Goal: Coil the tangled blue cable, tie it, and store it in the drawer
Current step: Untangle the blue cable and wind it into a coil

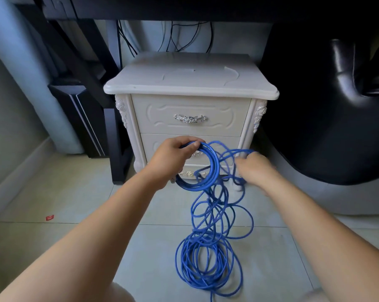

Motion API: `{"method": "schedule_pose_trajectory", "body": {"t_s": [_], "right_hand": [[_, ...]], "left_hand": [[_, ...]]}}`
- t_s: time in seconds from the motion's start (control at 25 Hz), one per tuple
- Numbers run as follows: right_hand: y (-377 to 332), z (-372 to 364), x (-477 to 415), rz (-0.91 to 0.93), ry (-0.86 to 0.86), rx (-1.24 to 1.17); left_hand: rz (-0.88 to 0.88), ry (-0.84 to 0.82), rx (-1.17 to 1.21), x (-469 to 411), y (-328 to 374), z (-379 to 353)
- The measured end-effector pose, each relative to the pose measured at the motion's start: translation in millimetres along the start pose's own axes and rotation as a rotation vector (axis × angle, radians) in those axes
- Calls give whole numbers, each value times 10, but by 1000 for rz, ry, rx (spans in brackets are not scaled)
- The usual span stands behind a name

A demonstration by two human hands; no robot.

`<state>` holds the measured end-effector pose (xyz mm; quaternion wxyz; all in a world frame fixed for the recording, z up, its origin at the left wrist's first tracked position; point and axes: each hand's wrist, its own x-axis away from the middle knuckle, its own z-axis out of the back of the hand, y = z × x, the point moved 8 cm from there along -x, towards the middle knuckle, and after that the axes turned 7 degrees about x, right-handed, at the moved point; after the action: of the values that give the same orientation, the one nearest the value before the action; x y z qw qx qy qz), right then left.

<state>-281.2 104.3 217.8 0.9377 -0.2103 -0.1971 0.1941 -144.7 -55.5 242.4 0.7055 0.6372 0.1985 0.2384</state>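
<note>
Tangled blue cable [208, 264] lies heaped on the tiled floor before a white nightstand [190, 83] and rises to the left hand [175, 156], whose fingers [192, 147] grip finished loops; the blurred right hand [257, 170] meets a strand, grip unclear, and should feed even, untwisted turns.

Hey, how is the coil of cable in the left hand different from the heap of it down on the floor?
The coil is held up by the left hand, while the heap lies on the floor. The coil's turns are bundled tightly together; the heap's loops are loose and cross each other. The coil looks smaller than the heap. Both are blue and part of one length, joined by tangled strands.
</note>
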Motion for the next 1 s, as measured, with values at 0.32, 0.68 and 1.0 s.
{"method": "schedule_pose_trajectory", "body": {"t_s": [0.32,0.68,1.0], "right_hand": [[-570,-310,442,472,-385,-590],[-650,-308,352,406,-396,-955],[-783,5,413,519,-41,-354]], "left_hand": [[-62,-33,-11,57,188,-3],[37,-66,425,83,158,-7],[140,-140,290,164,194,-71]]}}
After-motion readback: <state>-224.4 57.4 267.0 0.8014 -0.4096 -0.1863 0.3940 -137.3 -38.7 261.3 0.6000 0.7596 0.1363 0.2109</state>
